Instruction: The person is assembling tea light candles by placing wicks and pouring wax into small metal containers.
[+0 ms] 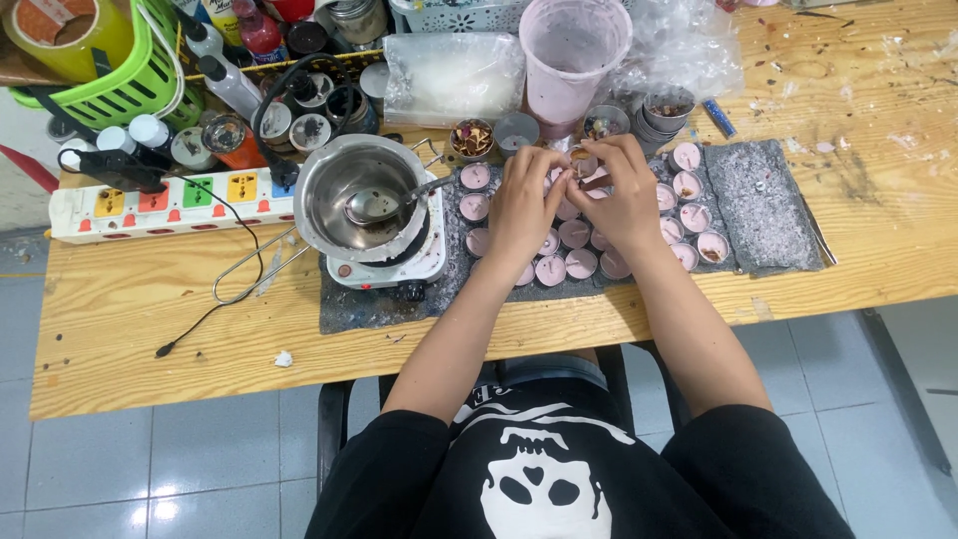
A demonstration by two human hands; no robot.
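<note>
Both hands meet over a cluster of small round pink wax candles (576,235) set out on a grey mat (760,205) on the wooden table (130,309). My left hand (522,205) and my right hand (621,195) pinch together a small cup (583,163) holding dried bits, just above the candles. The fingers hide most of that cup. More pink candles (691,215) lie to the right of my right hand.
A steel melting pot (349,190) with a spoon sits on a small white hot plate (419,260) to the left. A power strip (170,205), a green basket (120,70), bottles, a pink-stained plastic cup (574,60) and small tins of dried bits line the back.
</note>
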